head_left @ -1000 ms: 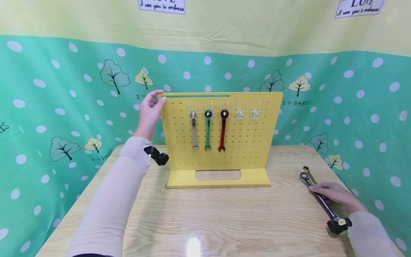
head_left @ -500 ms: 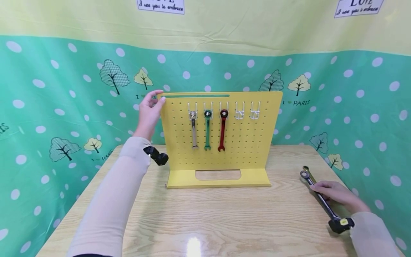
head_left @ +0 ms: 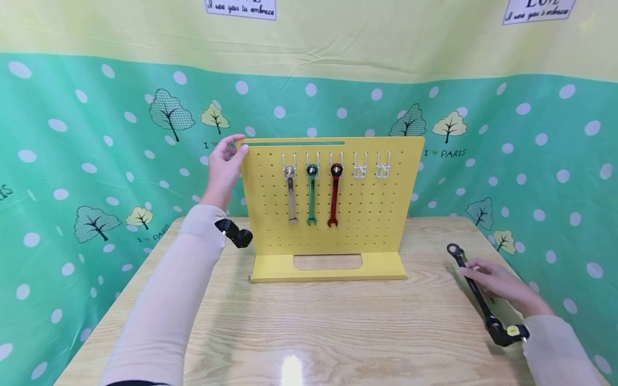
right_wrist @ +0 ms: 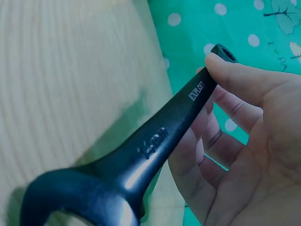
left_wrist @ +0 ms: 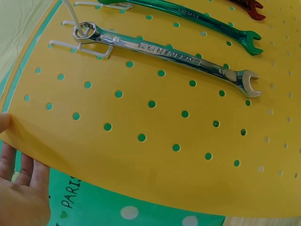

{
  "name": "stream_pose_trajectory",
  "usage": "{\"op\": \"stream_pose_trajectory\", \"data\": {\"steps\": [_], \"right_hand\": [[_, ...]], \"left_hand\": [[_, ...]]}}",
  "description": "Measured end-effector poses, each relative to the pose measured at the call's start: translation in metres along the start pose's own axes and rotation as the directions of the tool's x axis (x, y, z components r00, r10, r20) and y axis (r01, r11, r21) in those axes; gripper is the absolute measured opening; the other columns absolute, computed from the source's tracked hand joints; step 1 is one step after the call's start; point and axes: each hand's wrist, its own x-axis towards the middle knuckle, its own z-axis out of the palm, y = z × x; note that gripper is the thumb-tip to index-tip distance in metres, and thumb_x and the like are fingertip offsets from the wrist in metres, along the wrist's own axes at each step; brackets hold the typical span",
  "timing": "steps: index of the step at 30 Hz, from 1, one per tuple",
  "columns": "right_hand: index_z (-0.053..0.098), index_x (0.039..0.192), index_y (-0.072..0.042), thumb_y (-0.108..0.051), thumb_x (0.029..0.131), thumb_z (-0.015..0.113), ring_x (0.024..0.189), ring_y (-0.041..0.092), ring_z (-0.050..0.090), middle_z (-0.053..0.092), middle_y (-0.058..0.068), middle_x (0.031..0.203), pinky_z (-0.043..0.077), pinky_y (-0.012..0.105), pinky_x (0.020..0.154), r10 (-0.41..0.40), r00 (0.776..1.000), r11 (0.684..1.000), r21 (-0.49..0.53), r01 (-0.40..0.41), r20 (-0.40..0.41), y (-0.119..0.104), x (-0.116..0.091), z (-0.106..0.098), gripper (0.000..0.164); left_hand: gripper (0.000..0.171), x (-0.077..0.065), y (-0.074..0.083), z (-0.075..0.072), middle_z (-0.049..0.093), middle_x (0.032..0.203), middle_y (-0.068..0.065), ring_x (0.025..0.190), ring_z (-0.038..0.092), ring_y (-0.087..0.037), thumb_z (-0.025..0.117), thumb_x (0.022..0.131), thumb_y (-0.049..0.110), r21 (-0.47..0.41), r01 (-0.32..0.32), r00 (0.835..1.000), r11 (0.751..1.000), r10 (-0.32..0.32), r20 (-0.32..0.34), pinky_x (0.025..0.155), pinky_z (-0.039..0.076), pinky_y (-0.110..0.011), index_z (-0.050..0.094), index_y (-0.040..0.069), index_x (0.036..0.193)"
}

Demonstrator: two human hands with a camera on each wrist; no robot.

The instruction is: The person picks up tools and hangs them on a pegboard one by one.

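Observation:
My left hand pinches the upper left corner of a yellow pegboard, the thumb in front and the fingers behind. In the right wrist view, my right hand holds a black combination wrench between thumb and fingers, its open end toward the camera. The head view shows this wrench tilted above the right side of the table. Behind it, an olive-gold wrench is mostly hidden by the right hand. A silver wrench, a green wrench and a red wrench hang from the board.
Two white wire hooks, the left one and the right one, hold nothing on the board's right. The board stands on a wooden table. A green dotted curtain surrounds the table's back and sides.
My right hand has raised the black wrench slightly off the table and turned it, so its ring end has moved up and left. The left hand stays at the board's corner.

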Motion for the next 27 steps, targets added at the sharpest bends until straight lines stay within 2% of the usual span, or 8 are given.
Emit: {"op": "stream_pose_trajectory", "data": {"steps": [8,13,17,21,27], "right_hand": [[0.048,0.123,0.002,-0.038,0.105,0.054,0.068,0.023,0.048,0.046,0.006,0.078,0.049,0.037,0.061,-0.042,0.999,0.999,0.0,0.042,-0.003,-0.019,0.002,0.002,0.044],[0.046,0.13,0.002,-0.042,0.105,0.052,0.084,0.023,0.05,0.049,0.011,0.097,0.051,0.039,0.071,-0.068,0.998,0.998,-0.01,0.068,0.0,-0.031,0.005,0.007,0.05],[0.048,0.129,0.001,-0.042,0.105,0.05,0.096,0.023,0.051,0.051,0.016,0.116,0.052,0.039,0.075,-0.125,0.992,0.992,0.01,0.125,0.004,-0.04,0.009,0.013,0.049],[0.05,0.129,-0.001,-0.043,0.105,0.052,0.097,0.022,0.053,0.055,0.019,0.115,0.053,0.039,0.076,-0.152,0.988,0.987,0.043,0.153,-0.015,-0.054,0.015,0.021,0.049],[0.049,0.133,-0.002,-0.044,0.104,0.053,0.095,0.023,0.056,0.056,0.017,0.116,0.053,0.039,0.078,-0.189,0.981,0.98,0.059,0.192,-0.045,-0.077,0.022,0.032,0.051]], "left_hand": [[0.038,-0.001,0.003,0.0,0.058,0.12,-0.003,0.103,0.056,-0.017,0.062,0.1,0.033,0.005,0.009,1.0,1.0,-0.009,0.002,0.084,0.046,-0.033,0.059,0.023,0.137],[0.039,0.0,0.003,0.0,0.058,0.121,-0.003,0.104,0.056,-0.017,0.062,0.1,0.033,0.006,0.009,1.0,1.0,-0.009,0.002,0.085,0.046,-0.034,0.058,0.023,0.137],[0.039,0.0,0.002,0.0,0.058,0.121,-0.003,0.105,0.056,-0.018,0.062,0.1,0.034,0.008,0.004,1.0,1.0,-0.004,0.008,0.086,0.046,-0.034,0.058,0.023,0.138],[0.039,-0.001,0.001,-0.001,0.059,0.121,-0.004,0.105,0.056,-0.018,0.062,0.101,0.033,0.004,0.001,1.0,1.0,-0.001,0.007,0.085,0.046,-0.034,0.058,0.023,0.138],[0.038,-0.001,0.001,-0.001,0.059,0.12,-0.004,0.103,0.056,-0.017,0.061,0.101,0.033,0.002,0.002,1.0,1.0,-0.002,0.003,0.085,0.046,-0.034,0.058,0.023,0.137]]}}
